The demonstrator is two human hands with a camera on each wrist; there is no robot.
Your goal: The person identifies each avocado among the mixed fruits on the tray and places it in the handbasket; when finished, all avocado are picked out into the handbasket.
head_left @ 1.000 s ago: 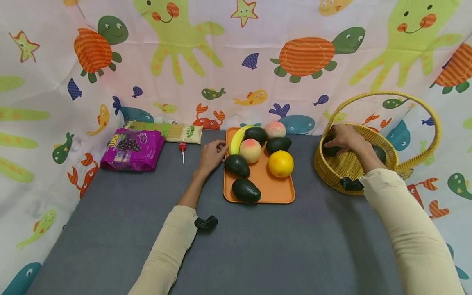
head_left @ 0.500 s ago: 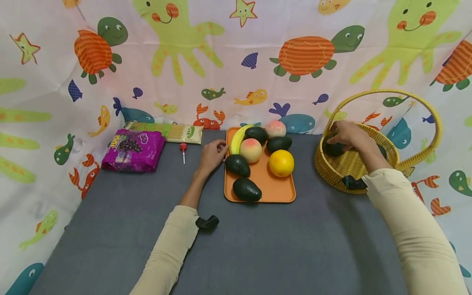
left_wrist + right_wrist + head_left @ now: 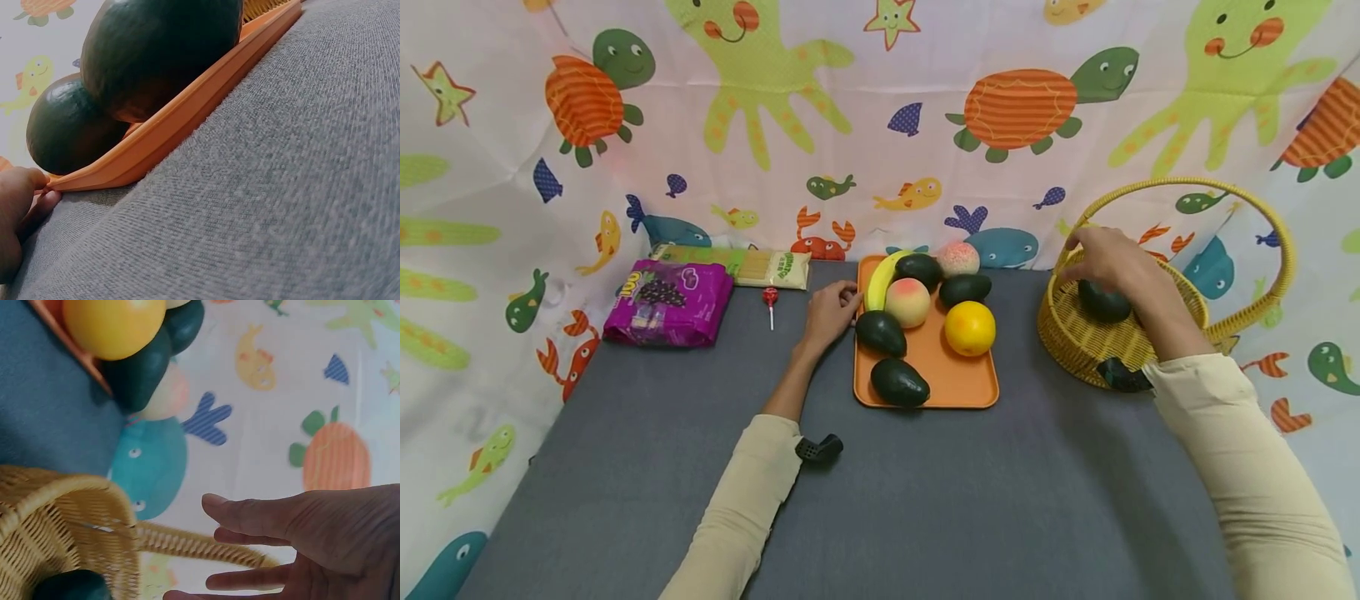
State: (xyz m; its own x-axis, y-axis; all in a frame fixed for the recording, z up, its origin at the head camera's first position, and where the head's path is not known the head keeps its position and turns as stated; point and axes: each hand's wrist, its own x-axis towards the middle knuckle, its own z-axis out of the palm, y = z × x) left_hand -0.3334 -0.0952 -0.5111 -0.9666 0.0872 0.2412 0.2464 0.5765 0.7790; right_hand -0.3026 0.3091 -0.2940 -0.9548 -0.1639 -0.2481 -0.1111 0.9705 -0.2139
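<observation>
In the head view, a grey worktop (image 3: 925, 500) meets a patterned curtain (image 3: 820, 75) along its far edge. At the middle of that edge an orange tray (image 3: 958, 387) holds a banana (image 3: 877, 287), two peaches (image 3: 907, 302), an orange (image 3: 970, 329) and four avocados (image 3: 900, 382); its raised rim probably keeps such round fruit from rolling. The left hand (image 3: 831, 315) is at the tray's left side. Near the far right corner, the right hand (image 3: 1108, 260) is over a wicker basket (image 3: 1063, 354) with an avocado inside, its tall handle tilted aside, which seems to leave the mouth free to reach into. Toward the far left corner lie a purple bag (image 3: 670, 304), a noodle packet (image 3: 775, 268) and a lollipop (image 3: 771, 298). In the left wrist view, fingertips pinch the tray's corner, likely to steady it. In the right wrist view, I see the fingers loosely extended and spread, holding nothing, beside the basket's handle.
</observation>
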